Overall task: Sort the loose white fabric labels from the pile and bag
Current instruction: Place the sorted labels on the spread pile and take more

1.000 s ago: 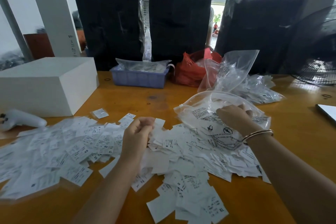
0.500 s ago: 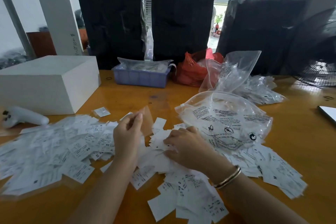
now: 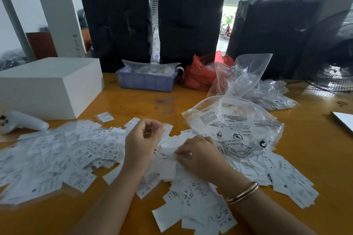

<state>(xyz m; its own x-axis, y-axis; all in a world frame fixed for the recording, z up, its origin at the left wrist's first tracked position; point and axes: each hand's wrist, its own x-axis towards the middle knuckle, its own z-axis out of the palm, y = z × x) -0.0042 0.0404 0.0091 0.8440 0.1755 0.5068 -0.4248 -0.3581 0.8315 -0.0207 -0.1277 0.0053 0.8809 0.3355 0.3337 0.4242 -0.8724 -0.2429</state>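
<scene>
Left hand curled, contents unclear; right hand pinches labels, which we judge ready for sorting

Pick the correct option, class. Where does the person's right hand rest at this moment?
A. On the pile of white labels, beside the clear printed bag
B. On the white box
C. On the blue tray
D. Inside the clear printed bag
A. The right hand lies fingers-down on the white labels, just left of the clear printed bag, far from the white box and the blue tray.
</scene>
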